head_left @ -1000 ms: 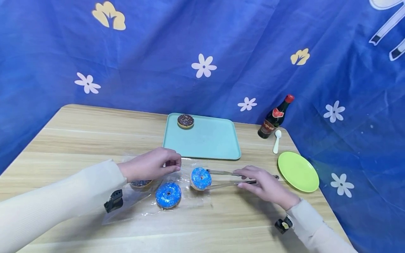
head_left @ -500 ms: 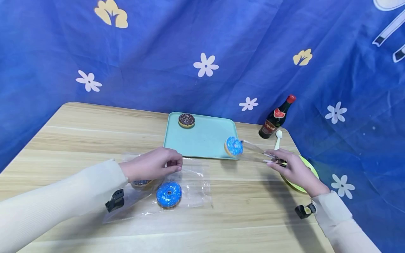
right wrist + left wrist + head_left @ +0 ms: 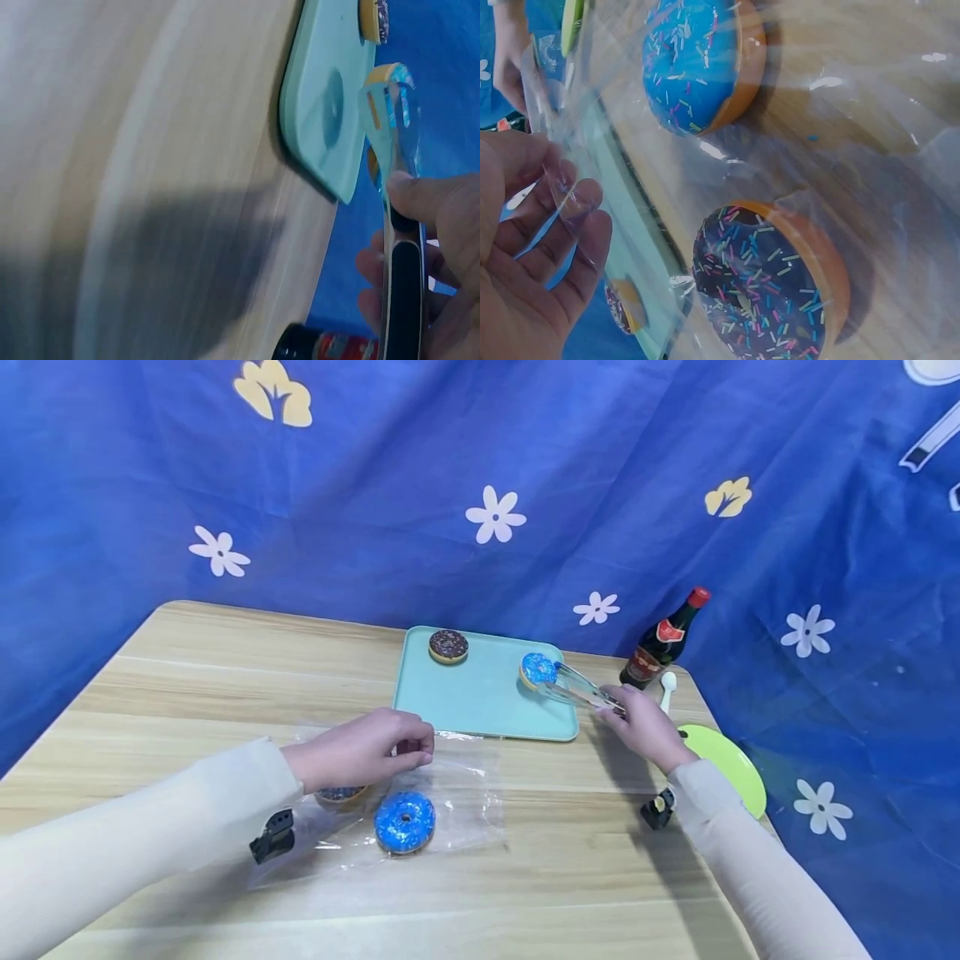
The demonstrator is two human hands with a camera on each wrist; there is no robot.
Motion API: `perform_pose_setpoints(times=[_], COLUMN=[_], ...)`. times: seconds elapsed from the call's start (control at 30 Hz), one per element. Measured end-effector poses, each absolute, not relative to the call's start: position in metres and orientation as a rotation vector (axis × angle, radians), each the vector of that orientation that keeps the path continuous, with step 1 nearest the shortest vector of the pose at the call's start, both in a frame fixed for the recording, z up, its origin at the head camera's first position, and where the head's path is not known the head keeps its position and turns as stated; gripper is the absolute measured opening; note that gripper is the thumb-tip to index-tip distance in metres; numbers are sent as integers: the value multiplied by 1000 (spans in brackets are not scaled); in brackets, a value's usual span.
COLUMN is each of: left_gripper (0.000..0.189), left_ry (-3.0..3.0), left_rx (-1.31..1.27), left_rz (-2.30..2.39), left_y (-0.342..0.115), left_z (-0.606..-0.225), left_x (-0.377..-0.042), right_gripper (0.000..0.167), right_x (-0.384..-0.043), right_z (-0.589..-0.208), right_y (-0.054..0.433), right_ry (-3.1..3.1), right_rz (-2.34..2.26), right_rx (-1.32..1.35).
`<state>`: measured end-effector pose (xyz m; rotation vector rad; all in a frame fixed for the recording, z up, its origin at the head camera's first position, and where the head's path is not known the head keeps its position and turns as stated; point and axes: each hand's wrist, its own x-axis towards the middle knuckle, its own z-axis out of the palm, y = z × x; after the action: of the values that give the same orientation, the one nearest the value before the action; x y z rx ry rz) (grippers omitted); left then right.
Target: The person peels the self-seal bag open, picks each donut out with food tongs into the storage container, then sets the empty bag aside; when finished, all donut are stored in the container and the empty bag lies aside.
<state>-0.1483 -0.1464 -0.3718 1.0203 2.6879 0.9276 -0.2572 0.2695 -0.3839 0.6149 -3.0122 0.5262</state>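
Note:
My right hand [image 3: 643, 727] grips metal tongs with dark handles [image 3: 405, 292]. Between the tong tips is a blue-iced doughnut [image 3: 536, 667], held above the right part of a mint-green tray [image 3: 480, 697]; its shadow falls on the tray in the right wrist view. A chocolate doughnut [image 3: 448, 644] sits at the tray's back left. My left hand [image 3: 365, 750] pinches the edge of a clear plastic bag [image 3: 468, 802] lying nearer to me. Inside show another blue-iced doughnut [image 3: 405, 823] and a chocolate sprinkled doughnut [image 3: 754, 292], partly hidden by my left hand in the head view.
A dark bottle with a red cap [image 3: 660, 645] stands at the table's back right corner. Beside it lies a white spoon [image 3: 667, 689]. A lime-green plate [image 3: 727, 768] is at the right edge, partly behind my right forearm. Blue curtain [image 3: 375, 485] hangs behind the table.
My right hand has carried the blue-iced doughnut in the tongs from above the bag, rightward and away from me, to over the tray. The left hand has stayed in place.

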Motion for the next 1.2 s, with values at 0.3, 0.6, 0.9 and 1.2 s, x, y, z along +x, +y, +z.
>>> perform_pose_setpoints(times=[0.3,0.6,0.9,1.2], left_gripper=[17,15,15,16], left_ry=[2691,2686,2691,2696], left_rx=[1029,1021,1028,1041], left_rz=[937,924,921,917], left_y=[-145,-144,-143,-142], left_z=[-374,-373,-373,-374], left_x=[-148,-149,-149,-149], right_gripper=[45,51,53,50], right_x=[-286,-296,-296,-294], right_z=[-390,-396,-393,-395], right_y=[240,227,220,232], right_ry=[-3089,-3139,-3169,-3124], right_rz=[480,503,506,549], right_rx=[550,475,439,501])
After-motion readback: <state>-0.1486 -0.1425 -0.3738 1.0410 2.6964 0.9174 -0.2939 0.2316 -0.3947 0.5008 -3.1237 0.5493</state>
